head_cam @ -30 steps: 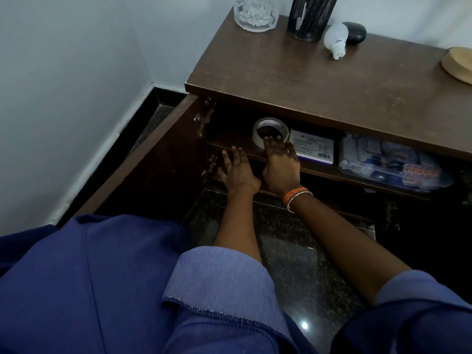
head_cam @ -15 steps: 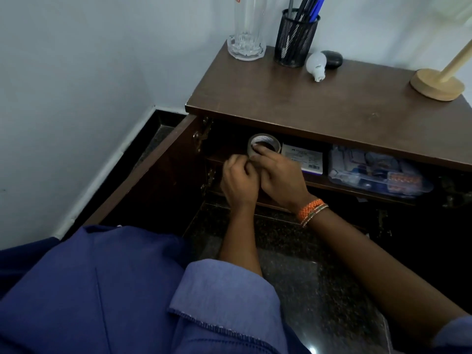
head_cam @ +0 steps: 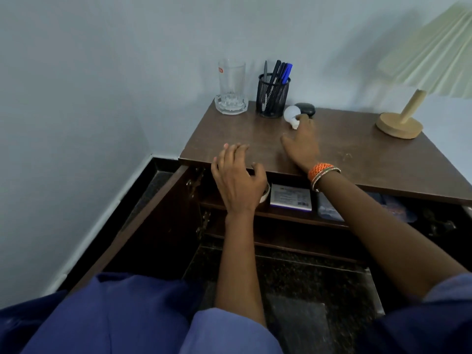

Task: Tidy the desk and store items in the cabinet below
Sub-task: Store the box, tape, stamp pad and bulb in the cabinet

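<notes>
Left hand (head_cam: 237, 185) hides most of the tape (head_cam: 265, 195) on the shelf, fingers loose, empty; right hand (head_cam: 302, 146), up from the shelf, touches the bulb (head_cam: 291, 114) near the surface's back edge, grip unclear

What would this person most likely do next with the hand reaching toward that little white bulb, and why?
Probably curl the right hand around the light bulb and lift it. Its fingertips are at the bulb, not visibly gripping, and the bulb lies loose on the desk top. The cabinet door below stands open, with items already on its shelf.
</notes>
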The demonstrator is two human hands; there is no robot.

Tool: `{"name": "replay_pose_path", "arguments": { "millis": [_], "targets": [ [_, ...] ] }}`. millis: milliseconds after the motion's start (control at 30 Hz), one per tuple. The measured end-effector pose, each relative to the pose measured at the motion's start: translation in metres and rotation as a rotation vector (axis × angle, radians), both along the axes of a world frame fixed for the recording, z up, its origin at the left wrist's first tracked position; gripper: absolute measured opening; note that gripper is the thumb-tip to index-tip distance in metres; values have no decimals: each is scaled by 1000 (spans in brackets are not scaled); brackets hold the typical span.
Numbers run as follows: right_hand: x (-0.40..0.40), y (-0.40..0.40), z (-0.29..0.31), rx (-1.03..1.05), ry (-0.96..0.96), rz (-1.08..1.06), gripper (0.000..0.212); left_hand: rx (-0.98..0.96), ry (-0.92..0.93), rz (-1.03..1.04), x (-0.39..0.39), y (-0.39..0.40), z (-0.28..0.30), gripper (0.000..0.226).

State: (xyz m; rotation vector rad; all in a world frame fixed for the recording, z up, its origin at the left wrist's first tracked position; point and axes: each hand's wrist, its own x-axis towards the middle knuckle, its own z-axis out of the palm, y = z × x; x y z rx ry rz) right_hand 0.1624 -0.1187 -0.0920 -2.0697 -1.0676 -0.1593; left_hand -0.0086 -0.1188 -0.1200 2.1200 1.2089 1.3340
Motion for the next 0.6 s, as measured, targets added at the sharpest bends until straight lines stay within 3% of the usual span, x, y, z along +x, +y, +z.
{"name": "replay_pose_path", "arguments": {
  "millis": [233, 400, 600],
  "targets": [
    [32, 30, -8, -153, -56, -208, 64, -47, -46, -37, 2, 8, -15, 28],
    [36, 42, -7, -186, -162, -217, 54, -49, -99, -16, 8, 6, -19, 27],
    [39, 42, -7, -112, -123, -181, 45, -41, -143, 12, 13, 5, -20, 19]
  ]
}}
